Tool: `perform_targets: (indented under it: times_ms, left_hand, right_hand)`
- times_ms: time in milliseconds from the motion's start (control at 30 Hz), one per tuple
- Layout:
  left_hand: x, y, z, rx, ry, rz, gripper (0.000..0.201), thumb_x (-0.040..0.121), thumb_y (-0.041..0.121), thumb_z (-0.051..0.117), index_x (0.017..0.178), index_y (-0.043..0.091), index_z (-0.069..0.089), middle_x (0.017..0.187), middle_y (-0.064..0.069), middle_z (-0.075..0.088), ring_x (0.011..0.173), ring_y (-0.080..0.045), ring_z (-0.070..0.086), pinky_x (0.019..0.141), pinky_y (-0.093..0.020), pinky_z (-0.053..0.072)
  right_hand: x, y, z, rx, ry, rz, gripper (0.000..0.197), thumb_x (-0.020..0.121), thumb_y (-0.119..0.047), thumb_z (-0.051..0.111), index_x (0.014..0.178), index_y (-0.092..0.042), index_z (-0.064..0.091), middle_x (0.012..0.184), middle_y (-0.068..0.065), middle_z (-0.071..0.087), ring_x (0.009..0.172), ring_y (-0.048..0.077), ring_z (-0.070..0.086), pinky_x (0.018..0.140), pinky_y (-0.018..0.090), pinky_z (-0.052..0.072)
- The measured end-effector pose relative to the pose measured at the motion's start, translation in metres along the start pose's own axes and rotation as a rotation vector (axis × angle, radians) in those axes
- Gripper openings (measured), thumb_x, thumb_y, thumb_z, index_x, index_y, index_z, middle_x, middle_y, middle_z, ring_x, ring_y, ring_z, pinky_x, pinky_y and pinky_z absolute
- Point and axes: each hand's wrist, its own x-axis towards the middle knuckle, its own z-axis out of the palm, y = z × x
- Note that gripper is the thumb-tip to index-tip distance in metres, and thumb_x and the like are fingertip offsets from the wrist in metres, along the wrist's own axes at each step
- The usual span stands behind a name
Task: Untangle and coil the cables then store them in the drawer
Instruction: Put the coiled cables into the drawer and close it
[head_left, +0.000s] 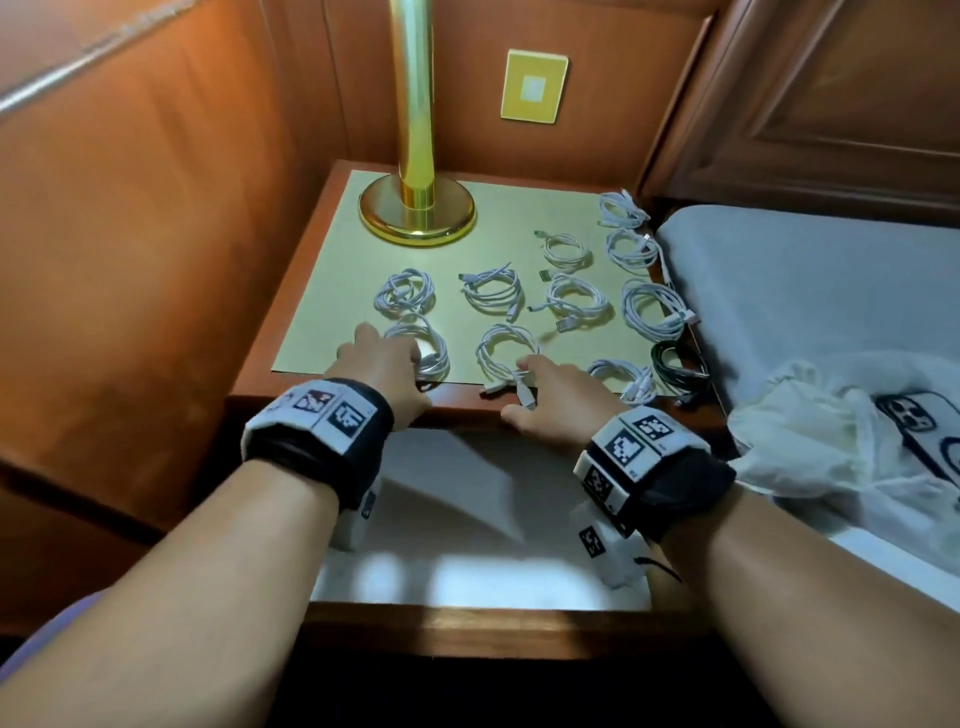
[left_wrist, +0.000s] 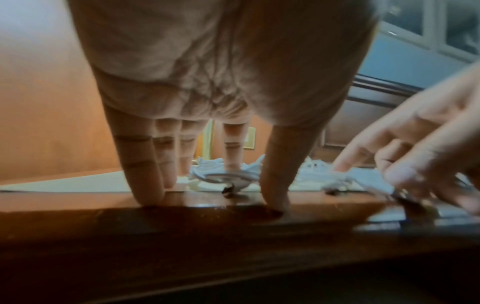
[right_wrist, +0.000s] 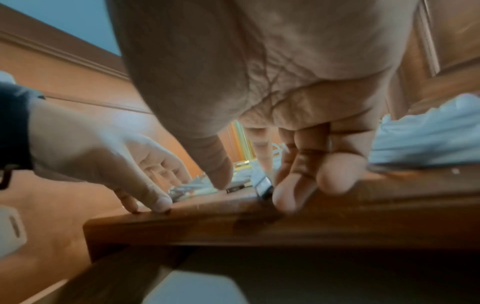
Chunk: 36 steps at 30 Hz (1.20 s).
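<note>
White coiled charging cables (head_left: 498, 293) lie in rows on the pale yellow mat (head_left: 322, 317) that covers the reddish wooden nightstand (head_left: 457, 408) at the centre of the head view; one dark green coiled cable (head_left: 678, 364) sits at the right end of the nearest row. Below the nightstand's front edge, in the lower middle of the frame, the open drawer with a white lining (head_left: 467, 519) stands pulled out, with no cable seen inside it.

The left hand (head_left: 382, 366) reaches over the front edge at lower left of the mat. In the left wrist view its fingers (left_wrist: 140, 164) are extended, slightly spread, tips down on the wood and mat edge, with the thumb planted on the wood; the nearest-left white coil (head_left: 423, 345) lies just beyond them, touched by the index finger but not gripped.

The right hand (head_left: 553, 400) rests at the front edge, right of centre. Its fingers are loosely bent and apart, tips on the wood beside the loose plug ends (right_wrist: 263, 186) of the nearest-middle white coil (head_left: 506, 351). Whether it pinches a plug, I cannot tell.

A brass lamp base (head_left: 415, 210) stands at the upper left of the mat.
</note>
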Motion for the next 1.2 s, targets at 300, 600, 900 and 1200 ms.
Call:
perform_targets:
  times_ms: [300,600,900,1200]
  left_hand:
    - [-0.007,-0.002,0.006,0.212,0.059,0.023,0.019,0.089,0.016,0.064,0.106,0.024,0.065,0.113,-0.008,0.056,0.110,-0.031,0.054,0.082,-0.040,0.051]
    - [-0.040,-0.030,-0.002,0.029,-0.075,0.166,0.020,0.079,0.032,0.082,0.073,0.025,0.064,0.083,0.006,0.065,0.079,-0.016,0.062,0.071,-0.027,0.051]
    - [-0.072,-0.057,-0.005,0.187,-0.463,0.146,0.020,0.078,0.029,0.085,0.092,0.017,0.076,0.088,0.002,0.073,0.070,-0.009,0.060,0.057,-0.020,0.045]
    - [-0.053,-0.049,0.027,0.529,-0.502,0.162,0.040,0.074,0.032,0.087,0.105,0.011,0.073,0.091,-0.003,0.066,0.086,-0.024,0.063,0.087,-0.034,0.056]
  right_hand:
    - [0.002,-0.008,0.011,-0.004,0.108,-0.046,0.037,0.094,-0.033,0.060,0.129,-0.021,0.052,0.122,0.007,0.063,0.110,0.029,0.060,0.090,0.038,0.051]
    - [-0.021,-0.024,0.013,-0.038,0.081,-0.128,0.013,0.093,-0.032,0.064,0.095,-0.024,0.054,0.097,-0.002,0.056,0.089,0.021,0.053,0.075,0.030,0.040]
    - [-0.058,-0.046,0.032,-0.177,-0.227,-0.306,0.018,0.087,-0.034,0.075,0.094,-0.019,0.067,0.087,-0.003,0.067,0.081,0.017,0.064,0.064,0.028,0.047]
    - [-0.044,-0.048,0.077,-0.380,-0.437,-0.230,0.029,0.085,-0.028,0.077,0.109,-0.013,0.073,0.102,0.008,0.073,0.085,0.022,0.062,0.052,0.021,0.035]
